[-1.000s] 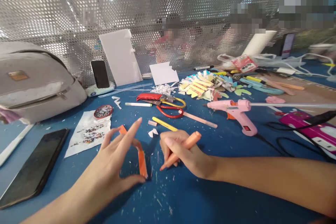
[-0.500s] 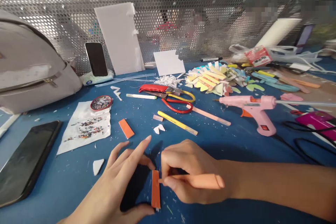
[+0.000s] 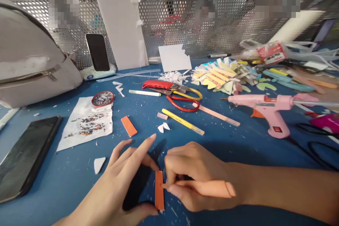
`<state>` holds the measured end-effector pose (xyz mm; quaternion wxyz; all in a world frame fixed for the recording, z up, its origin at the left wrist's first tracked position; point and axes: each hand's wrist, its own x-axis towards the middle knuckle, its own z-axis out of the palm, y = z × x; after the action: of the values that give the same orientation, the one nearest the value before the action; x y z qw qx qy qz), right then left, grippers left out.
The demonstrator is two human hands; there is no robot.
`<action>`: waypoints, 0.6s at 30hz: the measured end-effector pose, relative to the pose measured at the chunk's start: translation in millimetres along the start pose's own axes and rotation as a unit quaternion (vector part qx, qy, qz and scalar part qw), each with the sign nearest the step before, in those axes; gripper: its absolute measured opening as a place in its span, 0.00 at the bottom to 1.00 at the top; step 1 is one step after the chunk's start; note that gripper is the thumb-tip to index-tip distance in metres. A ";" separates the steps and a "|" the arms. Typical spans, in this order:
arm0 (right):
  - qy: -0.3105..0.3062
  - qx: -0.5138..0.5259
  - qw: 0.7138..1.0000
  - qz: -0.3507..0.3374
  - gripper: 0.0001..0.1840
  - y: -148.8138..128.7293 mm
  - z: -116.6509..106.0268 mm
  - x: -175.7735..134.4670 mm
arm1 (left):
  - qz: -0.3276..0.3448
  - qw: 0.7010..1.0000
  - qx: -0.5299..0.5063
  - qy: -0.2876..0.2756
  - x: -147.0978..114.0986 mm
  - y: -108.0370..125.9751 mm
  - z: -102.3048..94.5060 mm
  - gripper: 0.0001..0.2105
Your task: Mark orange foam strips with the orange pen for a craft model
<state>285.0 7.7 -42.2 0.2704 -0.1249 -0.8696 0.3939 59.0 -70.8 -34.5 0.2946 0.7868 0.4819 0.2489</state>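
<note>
A narrow orange strip (image 3: 159, 192) lies on the blue table, held at its two ends between the thumb and a fingertip of my left hand (image 3: 116, 183). The other fingers of that hand are spread above the table. My right hand (image 3: 194, 171) is closed round an orange marker (image 3: 212, 188), whose tip touches the right edge of the strip. Beyond my left hand lies a second orange piece (image 3: 129, 126). A white scrap (image 3: 99, 165) sits to the left of that hand, and a folded white scrap (image 3: 163, 127) lies farther off.
Yellow marker (image 3: 182, 121), peach marker (image 3: 219, 114), scissors (image 3: 182, 102) and red-handled cutting tool (image 3: 159, 84) lie ahead. A pink glue gun (image 3: 275, 107) with a cord is right. Left are a phone (image 3: 29, 159), bead-covered paper (image 3: 84, 132) and a backpack (image 3: 31, 56).
The camera view has shifted slightly. The marker tip has moved a little along the edge of the strip towards me, while both hands keep their grips.
</note>
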 end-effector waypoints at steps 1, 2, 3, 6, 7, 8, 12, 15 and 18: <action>0.003 -0.001 1.000 0.002 0.08 0.0 -0.2 0.0 | 0.014 1.000 -0.002 0.004 0.3 -3.0 0.3 0.53; 0.003 0.001 1.000 0.004 0.09 -0.1 -0.2 0.0 | 0.030 0.999 -0.005 0.011 0.5 -6.3 0.6 0.53; 0.004 0.004 1.000 0.005 0.09 -0.2 -0.2 0.0 | 0.047 0.999 -0.008 0.017 0.6 -9.6 1.2 0.52; 0.005 0.013 1.000 0.004 0.09 -0.5 0.2 -0.1 | 0.078 0.996 -0.017 0.029 -0.1 -17.3 3.3 0.50; 0.005 0.014 1.000 0.007 0.08 -0.7 0.3 0.0 | 0.077 0.996 -0.016 0.029 -0.6 -18.5 4.1 0.49; 0.003 0.019 1.000 0.013 0.08 -1.0 0.2 0.2 | 0.073 0.997 -0.016 0.029 -1.1 -19.0 4.9 0.49; -0.012 0.069 0.997 0.039 0.12 -3.5 -1.4 1.7 | 0.045 0.998 -0.027 0.020 -2.7 -17.8 6.1 0.50; -0.018 0.071 0.995 0.072 0.12 -5.9 -4.1 3.1 | 0.028 0.999 -0.037 0.009 -3.7 -17.5 5.7 0.48; -0.034 0.083 0.991 0.103 0.16 -6.9 -6.6 4.0 | 0.031 0.998 -0.046 0.002 -3.5 -18.7 5.5 0.47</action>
<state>285.5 8.9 -31.9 0.2084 -0.1778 -0.8248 0.4947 49.8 -68.4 -51.9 0.3218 0.7866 0.4455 0.2815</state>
